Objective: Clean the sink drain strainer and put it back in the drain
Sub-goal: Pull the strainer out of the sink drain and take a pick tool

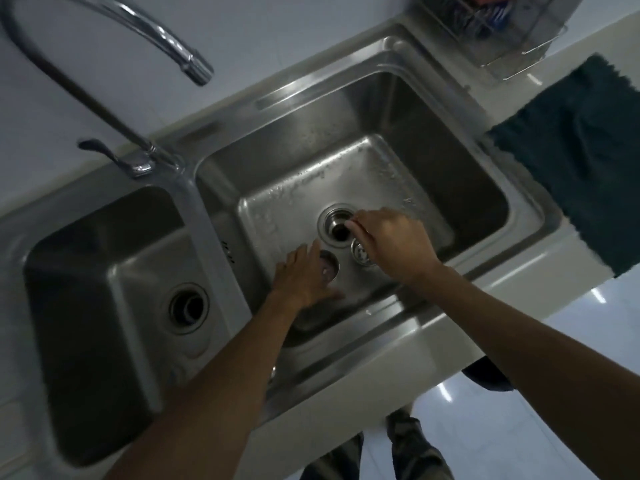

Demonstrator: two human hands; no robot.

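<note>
Two bare forearms on show, the left forearm [214, 382] and the right forearm [540, 327], uncovered all the way to the frame edge. The left hand [304, 278] and right hand [391, 237] are bare too. Lower down are trousers [412, 441], mottled olive and grey, loose and creased. Just above them sits a dark garment [488, 377], blue-grey, too blurred to name.
</note>
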